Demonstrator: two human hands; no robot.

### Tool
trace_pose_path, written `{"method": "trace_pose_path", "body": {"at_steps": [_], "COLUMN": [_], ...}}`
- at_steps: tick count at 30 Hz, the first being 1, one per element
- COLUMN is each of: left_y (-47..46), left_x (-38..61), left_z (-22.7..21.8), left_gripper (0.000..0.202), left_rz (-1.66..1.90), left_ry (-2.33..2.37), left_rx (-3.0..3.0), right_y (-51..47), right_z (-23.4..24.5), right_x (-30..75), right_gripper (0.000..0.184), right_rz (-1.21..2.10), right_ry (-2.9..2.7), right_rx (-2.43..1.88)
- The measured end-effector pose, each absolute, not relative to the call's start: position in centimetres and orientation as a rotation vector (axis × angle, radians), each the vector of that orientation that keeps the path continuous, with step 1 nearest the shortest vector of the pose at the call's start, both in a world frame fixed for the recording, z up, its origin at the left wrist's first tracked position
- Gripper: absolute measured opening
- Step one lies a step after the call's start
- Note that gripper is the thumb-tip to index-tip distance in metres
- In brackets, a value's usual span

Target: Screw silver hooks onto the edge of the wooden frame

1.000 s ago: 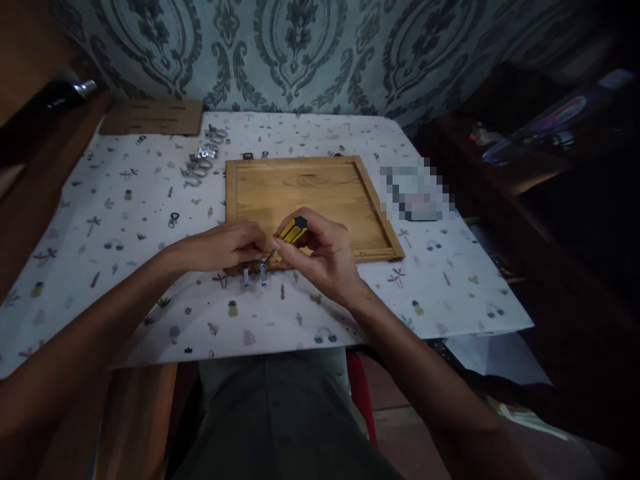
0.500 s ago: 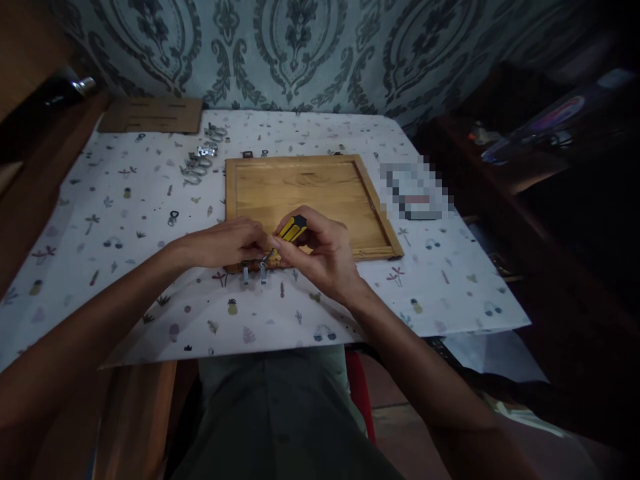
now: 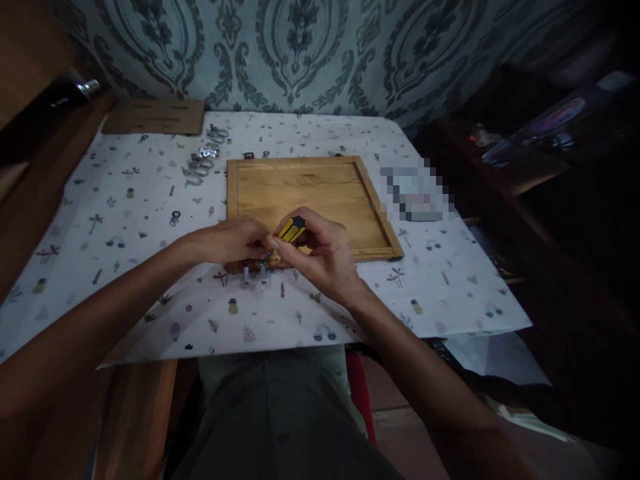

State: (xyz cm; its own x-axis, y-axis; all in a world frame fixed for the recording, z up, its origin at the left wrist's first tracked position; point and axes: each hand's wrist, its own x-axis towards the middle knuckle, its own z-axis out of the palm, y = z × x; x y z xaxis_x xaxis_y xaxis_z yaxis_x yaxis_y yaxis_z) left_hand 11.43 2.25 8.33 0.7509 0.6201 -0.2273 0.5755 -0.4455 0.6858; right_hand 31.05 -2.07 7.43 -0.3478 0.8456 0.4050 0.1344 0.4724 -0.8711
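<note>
My right hand point(image 3: 323, 250) is closed round the yellow and black handle of a screwdriver point(image 3: 292, 229). The screwdriver tilts, its shaft running down to the left toward the near edge of a framed wooden panel point(image 3: 300, 183) that lies flat. Close beside the shaft, my left hand point(image 3: 237, 239) rests over the panel's near left part with its fingers bent together; whatever they pinch is hidden. Two small metal clasps point(image 3: 263, 273) stick out from the panel's near edge, just below the left fingers.
Several metal latches point(image 3: 203, 160) lie in a row left of the panel, with a brown cardboard piece point(image 3: 155, 117) behind. A pixelated item point(image 3: 420, 193) lies right of the panel. The patterned white tablecloth point(image 3: 300, 320) covers the table. A plastic bottle point(image 3: 550, 120) is at the far right.
Both hands stay in place at the panel's near edge, with the screwdriver still in my right hand. The view has shifted very slightly.
</note>
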Motion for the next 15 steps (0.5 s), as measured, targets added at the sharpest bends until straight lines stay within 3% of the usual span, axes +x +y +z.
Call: {"method": "trace_pose_path", "body": {"at_steps": [15], "left_y": [3.1], "left_x": [10.9], "left_z": [7.2], "left_gripper": [0.039], "left_rz": [0.090], "left_ry": [0.864], "left_rx": [2.045], "right_y": [-2.0], "right_z": [7.2], "right_x": [31.2], "right_gripper": [0.026], "right_rz": [0.950], "right_ry": [-1.805], "right_rx": [-0.820]}}
